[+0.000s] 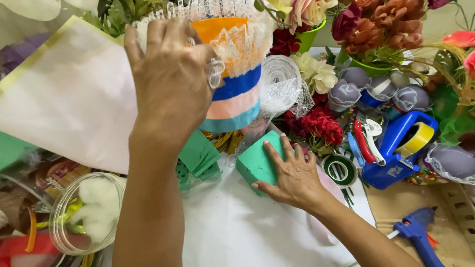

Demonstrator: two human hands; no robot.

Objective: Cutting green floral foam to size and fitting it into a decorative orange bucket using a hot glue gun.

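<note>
My left hand [168,79] is raised above the table and grips a striped pot [236,94] banded in orange, blue, pink and light blue, with white lace [242,42] around its rim. Lower down, my right hand [292,173] rests flat on a green floral foam block [257,160] that sits on white paper [237,227]. More green foam pieces [198,155] lie just left of that block, under the pot.
A blue tape dispenser [396,148] with yellow tape, green floral tape roll [340,170], red-handled scissors [363,143], blue glue gun [418,232], artificial flowers [321,123], a lace roll [282,84] and grey wrapped balls [346,91] crowd the right. A clear jar of cotton [89,210] stands at left.
</note>
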